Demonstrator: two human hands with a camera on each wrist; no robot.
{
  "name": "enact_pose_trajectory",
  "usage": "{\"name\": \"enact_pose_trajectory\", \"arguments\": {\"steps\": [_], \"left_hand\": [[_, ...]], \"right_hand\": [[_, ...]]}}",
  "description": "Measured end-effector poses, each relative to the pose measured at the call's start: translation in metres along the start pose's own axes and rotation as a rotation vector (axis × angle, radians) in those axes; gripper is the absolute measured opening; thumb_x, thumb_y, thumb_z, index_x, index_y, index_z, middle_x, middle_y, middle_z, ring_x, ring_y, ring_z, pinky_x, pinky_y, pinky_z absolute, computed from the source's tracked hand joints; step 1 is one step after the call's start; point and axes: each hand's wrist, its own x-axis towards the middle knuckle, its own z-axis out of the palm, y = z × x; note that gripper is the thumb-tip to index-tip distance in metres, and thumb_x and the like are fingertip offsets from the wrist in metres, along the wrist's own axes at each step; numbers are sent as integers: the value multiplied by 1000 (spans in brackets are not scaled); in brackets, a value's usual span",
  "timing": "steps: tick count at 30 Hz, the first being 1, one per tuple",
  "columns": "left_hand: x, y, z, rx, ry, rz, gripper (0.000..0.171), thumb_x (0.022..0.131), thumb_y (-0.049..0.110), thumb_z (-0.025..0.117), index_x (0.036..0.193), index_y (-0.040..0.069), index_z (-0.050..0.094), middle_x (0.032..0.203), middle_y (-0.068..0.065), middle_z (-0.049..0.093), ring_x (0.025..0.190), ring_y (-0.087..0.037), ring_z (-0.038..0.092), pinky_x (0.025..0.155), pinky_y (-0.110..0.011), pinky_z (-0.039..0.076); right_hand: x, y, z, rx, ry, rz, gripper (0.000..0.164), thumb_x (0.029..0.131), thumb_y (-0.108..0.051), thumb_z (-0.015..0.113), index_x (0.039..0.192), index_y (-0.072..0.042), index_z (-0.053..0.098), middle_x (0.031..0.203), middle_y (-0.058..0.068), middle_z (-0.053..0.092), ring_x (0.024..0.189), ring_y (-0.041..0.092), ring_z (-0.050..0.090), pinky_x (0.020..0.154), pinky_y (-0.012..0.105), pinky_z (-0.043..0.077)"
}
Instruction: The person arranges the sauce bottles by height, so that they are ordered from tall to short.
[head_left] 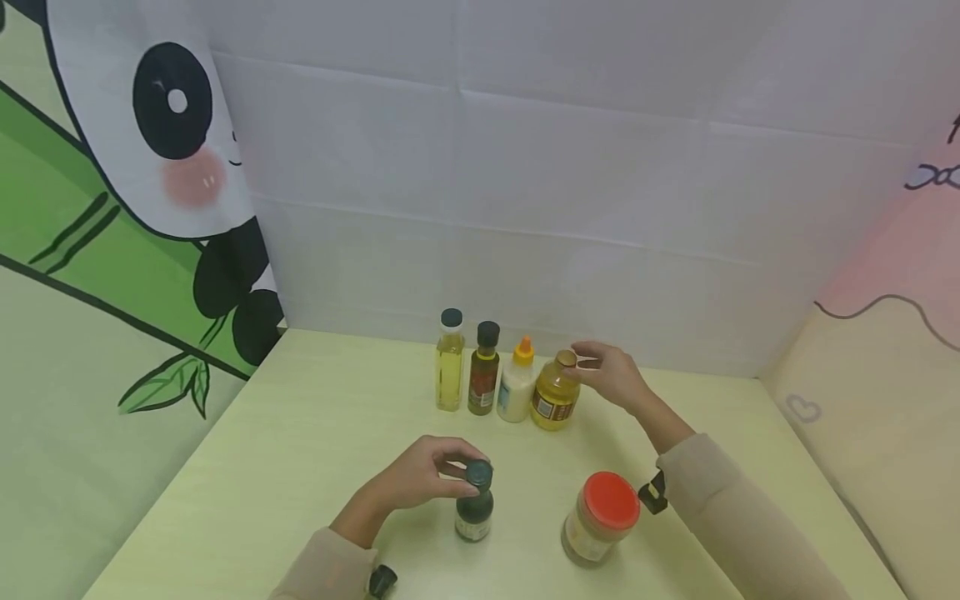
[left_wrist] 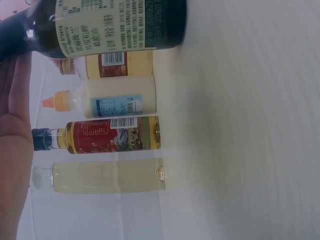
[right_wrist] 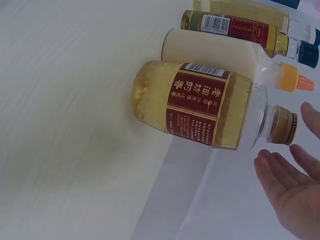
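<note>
My left hand (head_left: pixel 422 475) pinches the neck and cap of a small dark green olive oil bottle (head_left: pixel 474 515), which stands nearly upright at the front; its pale label (left_wrist: pixel 102 25) fills the top of the left wrist view. Farther back, my right hand (head_left: pixel 613 379) is beside the brown cap (right_wrist: pixel 283 125) of a rounded yellow oil bottle (head_left: pixel 553 400). In the right wrist view its fingers (right_wrist: pixel 277 177) are spread and stand apart from that cap. The yellow bottle ends a row, next to a white squeeze bottle (head_left: pixel 515 390) with an orange tip.
Left of the squeeze bottle stand a dark-capped bottle (head_left: pixel 483 375) with a red label and a tall clear bottle (head_left: pixel 449 371) of pale oil. A red-lidded jar (head_left: pixel 600 521) stands at the front right, near the right sleeve. A white sheet (head_left: pixel 525 208) hangs behind the table (head_left: pixel 315 408).
</note>
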Motion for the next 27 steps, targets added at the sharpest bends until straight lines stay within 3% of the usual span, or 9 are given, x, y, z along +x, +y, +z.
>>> {"name": "enact_pose_trajectory", "arguments": {"steps": [8,27], "left_hand": [[0,-3,-1,5,-2,13,29,86,5,74,113,-4,65,109,-10,67,103,-19,64,86,-38,54],[0,-10,-2,-1,-6,41,29,87,6,73,113,-4,65,108,-10,67,102,-20,65,86,-38,54]], "right_hand": [[-11,-3,-5,-9,4,-10,61,90,-24,73,140,1,48,140,19,50,121,40,52,92,51,49],[-40,-6,-7,-5,-5,-65,54,90,-17,72,136,2,52,131,20,57,111,36,60,87,47,53]]}}
